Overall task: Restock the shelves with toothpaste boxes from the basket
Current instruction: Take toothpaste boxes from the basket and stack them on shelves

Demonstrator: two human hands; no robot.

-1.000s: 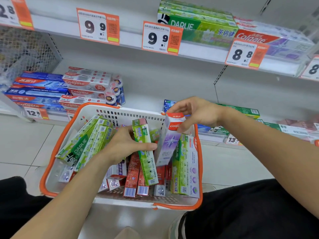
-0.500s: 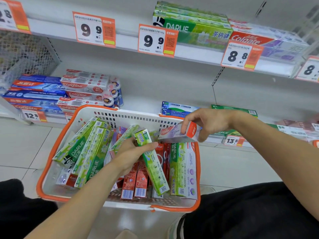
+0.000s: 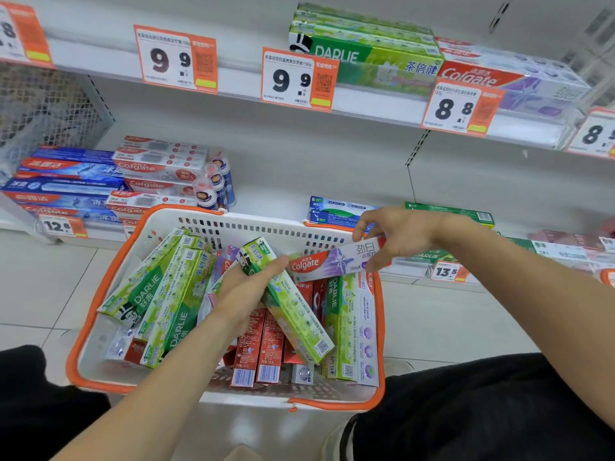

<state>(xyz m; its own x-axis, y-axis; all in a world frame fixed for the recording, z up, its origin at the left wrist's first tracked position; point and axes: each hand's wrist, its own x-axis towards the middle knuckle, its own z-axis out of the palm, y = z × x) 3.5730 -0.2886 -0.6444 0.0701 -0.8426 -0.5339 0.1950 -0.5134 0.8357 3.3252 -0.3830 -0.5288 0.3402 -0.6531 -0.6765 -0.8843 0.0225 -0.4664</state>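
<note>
Head view, looking down into white basket with orange rim [image 3: 100,294] set on tiled floor before shelving.

Right hand [image 3: 404,239]: grip pinching purple-and-white Colgate box [image 3: 336,261] near its right end, thumb below, fingers on top. Box held roughly level, just above basket's far right corner, red Colgate end pointing left.

Left hand [image 3: 248,287]: grip curled round green Darlie box [image 3: 293,311] near its upper end. Box tilted, lower end down toward basket's near right side, resting over red boxes [image 3: 263,354].

Basket contents: three green Darlie boxes [image 3: 159,294] leaning side by side against left wall; red boxes standing on end in the middle; another green-and-white box [image 3: 349,327] upright along right wall. Exact count of red boxes not readable.

Shelving: upper shelf carrying stacked green Darlie cartons [image 3: 366,51] with Colgate cartons [image 3: 506,78] just beside them on the right. Orange-and-white price tags [image 3: 296,78] clipped along shelf edge, reading 9.9, 9.9, 8.8. Lower shelf, left: blue and white-red Colgate stacks [image 3: 100,181], small bottles [image 3: 216,184] beside them. Lower shelf, right: blue-white box [image 3: 332,209] and green boxes [image 3: 449,214] behind right hand.

Dark trousers at both lower corners.
</note>
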